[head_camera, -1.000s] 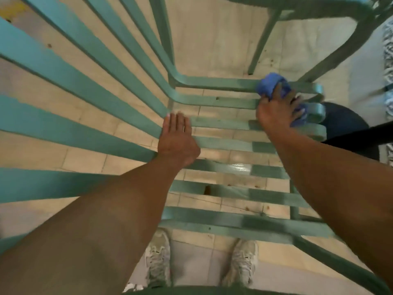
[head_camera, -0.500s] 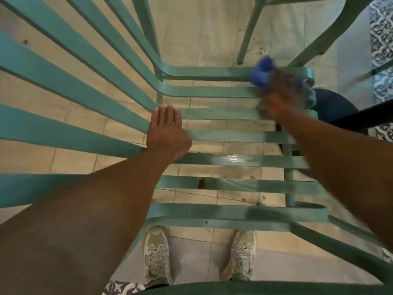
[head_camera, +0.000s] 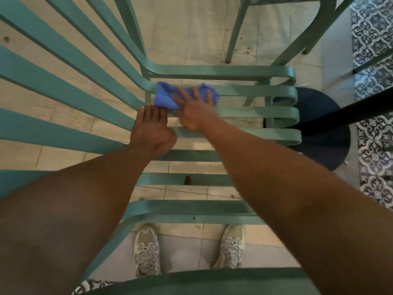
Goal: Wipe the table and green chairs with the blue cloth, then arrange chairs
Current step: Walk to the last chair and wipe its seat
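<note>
Slatted seat of green chair (head_camera: 244, 91) fills the view from above, back slats sweeping off to the left; right hand (head_camera: 194, 111) lies flat, fingers spread, pressing the blue cloth (head_camera: 164, 97) onto the 2nd seat slat from the far edge, close to where seat meets back; grip here is open-palmed, not closed around the cloth; cloth bunches out past the fingers on both sides; hand edges are slightly blurred. Left hand (head_camera: 152, 129) rests palm down on a nearer slat, fingers together and extended, fingertips touching or almost touching the cloth's near-left corner; it holds nothing. Both forearms reach in from the bottom of the frame. Pale floor tiles (head_camera: 197, 28) show through the slat gaps; 2 grey sneakers (head_camera: 146, 252) stand beneath the seat's near edge. Second green chair (head_camera: 293, 24) stands beyond, only legs visible; dark round base (head_camera: 331, 143) sits to the right, beside patterned tiles (head_camera: 374, 28).
</note>
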